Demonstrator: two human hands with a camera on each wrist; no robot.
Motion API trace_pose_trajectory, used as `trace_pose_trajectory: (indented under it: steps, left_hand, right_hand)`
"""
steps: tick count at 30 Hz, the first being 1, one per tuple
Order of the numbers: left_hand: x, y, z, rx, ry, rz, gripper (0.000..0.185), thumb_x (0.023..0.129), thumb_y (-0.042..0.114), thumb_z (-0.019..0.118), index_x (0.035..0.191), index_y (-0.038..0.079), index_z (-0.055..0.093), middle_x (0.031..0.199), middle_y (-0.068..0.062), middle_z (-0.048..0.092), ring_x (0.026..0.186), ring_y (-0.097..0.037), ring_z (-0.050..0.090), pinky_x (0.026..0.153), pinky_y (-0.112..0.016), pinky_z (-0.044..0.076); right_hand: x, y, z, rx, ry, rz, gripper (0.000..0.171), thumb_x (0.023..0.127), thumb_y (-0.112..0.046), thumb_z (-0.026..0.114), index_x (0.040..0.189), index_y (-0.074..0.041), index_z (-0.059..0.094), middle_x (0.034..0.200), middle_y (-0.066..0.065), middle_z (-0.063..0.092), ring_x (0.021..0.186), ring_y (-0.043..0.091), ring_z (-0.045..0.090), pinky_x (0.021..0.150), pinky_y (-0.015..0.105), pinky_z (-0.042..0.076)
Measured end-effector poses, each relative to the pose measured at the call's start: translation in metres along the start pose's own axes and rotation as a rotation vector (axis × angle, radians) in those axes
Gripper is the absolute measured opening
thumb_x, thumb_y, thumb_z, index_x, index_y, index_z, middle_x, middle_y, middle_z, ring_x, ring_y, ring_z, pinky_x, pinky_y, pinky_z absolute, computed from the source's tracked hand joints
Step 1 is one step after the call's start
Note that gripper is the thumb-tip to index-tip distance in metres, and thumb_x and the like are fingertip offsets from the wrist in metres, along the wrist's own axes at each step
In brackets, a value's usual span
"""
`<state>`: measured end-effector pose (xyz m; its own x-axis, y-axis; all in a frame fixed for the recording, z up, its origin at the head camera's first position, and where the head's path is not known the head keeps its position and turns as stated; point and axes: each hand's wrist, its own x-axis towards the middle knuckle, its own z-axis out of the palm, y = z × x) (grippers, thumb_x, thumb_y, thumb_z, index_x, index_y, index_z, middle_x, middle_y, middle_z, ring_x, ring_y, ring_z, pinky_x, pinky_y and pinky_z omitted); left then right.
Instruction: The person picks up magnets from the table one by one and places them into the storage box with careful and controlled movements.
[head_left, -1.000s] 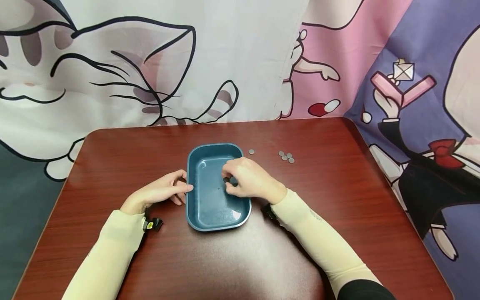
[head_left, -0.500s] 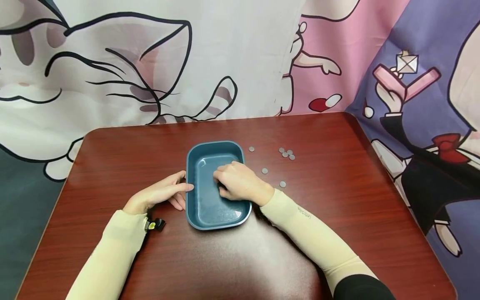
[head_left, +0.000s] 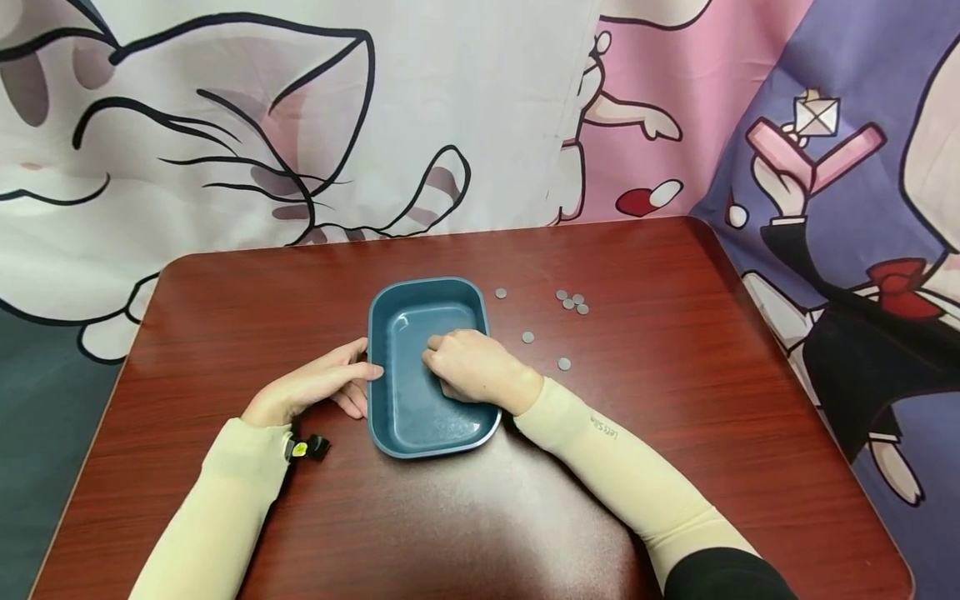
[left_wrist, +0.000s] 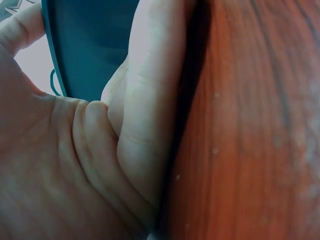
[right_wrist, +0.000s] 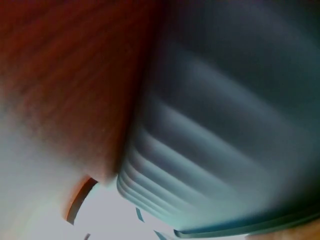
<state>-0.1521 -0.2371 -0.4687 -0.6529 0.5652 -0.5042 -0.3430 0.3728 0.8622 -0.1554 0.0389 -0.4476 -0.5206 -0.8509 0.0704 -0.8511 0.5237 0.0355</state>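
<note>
A blue rectangular plastic tub (head_left: 405,433) stands on the table. Beside its left wall is my left hand (head_left: 318,385), the thumb over the rim and the fingers against the outside; the left wrist view shows the tub's wall (left_wrist: 90,45) beyond the palm. My right hand (head_left: 476,367) reaches over the right rim into the tub with curled fingers. Its fingertips are hidden, and so is whatever lies between or under them. The right wrist view shows only the tub's ribbed outer wall (right_wrist: 200,145). Several small grey discs, like coins (head_left: 568,303), lie on the table to the right.
Single grey discs lie nearer the tub: one disc (head_left: 501,293) behind its right corner, another disc (head_left: 528,337) beside it, a third disc (head_left: 564,364) near my right forearm. The reddish wooden table (head_left: 247,300) ends at a patterned curtain (head_left: 487,100).
My right hand has shifted left and deeper into the tub, uncovering two discs on the table. A small dark thing seen at its fingertips is now hidden. My left hand stays put.
</note>
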Motion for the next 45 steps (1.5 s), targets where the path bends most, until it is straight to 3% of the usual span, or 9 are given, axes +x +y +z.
trace_pose_trajectory:
  steps: [9,16,31,45]
  left_hand:
    - [0.0005,-0.0017,-0.0025,-0.002,-0.016,0.003,0.064,0.103,0.028,0.059,0.150,0.000,0.027,0.080,-0.017,0.074,0.066,-0.021,0.076,0.068,-0.042,0.065]
    - [0.0008,0.0010,-0.0018,-0.006,-0.016,-0.007,0.063,0.104,0.030,0.058,0.154,0.008,0.025,0.084,-0.019,0.076,0.066,-0.023,0.076,0.067,-0.044,0.065]
    - [0.0023,0.0006,-0.0043,0.009,-0.028,-0.008,0.063,0.104,0.030,0.058,0.153,0.005,0.025,0.083,-0.018,0.075,0.067,-0.024,0.077,0.066,-0.042,0.065]
    - [0.0016,0.0004,-0.0037,0.003,-0.025,-0.002,0.070,0.104,0.030,0.058,0.156,0.004,0.021,0.081,-0.018,0.074,0.067,-0.024,0.076,0.067,-0.042,0.065]
  right_hand:
    - [0.0007,-0.0013,0.0006,0.010,-0.022,0.029,0.005,0.082,-0.010,0.070,0.086,-0.014,0.071,0.082,0.001,0.064,0.079,0.021,0.070,0.075,0.036,0.060]
    - [-0.0009,0.0019,-0.0006,0.061,-0.044,0.054,0.006,0.078,-0.012,0.072,0.083,-0.014,0.069,0.082,-0.001,0.063,0.078,0.019,0.069,0.073,0.034,0.059]
    - [-0.0015,0.0046,0.0010,0.148,-0.048,0.061,0.010,0.076,-0.012,0.073,0.080,-0.018,0.067,0.081,-0.003,0.058,0.073,0.015,0.063,0.069,0.028,0.054]
    - [-0.0004,0.0045,0.0001,0.154,-0.048,0.048,0.011,0.077,-0.012,0.071,0.084,-0.019,0.068,0.082,-0.004,0.059,0.076,0.014,0.065,0.073,0.028,0.055]
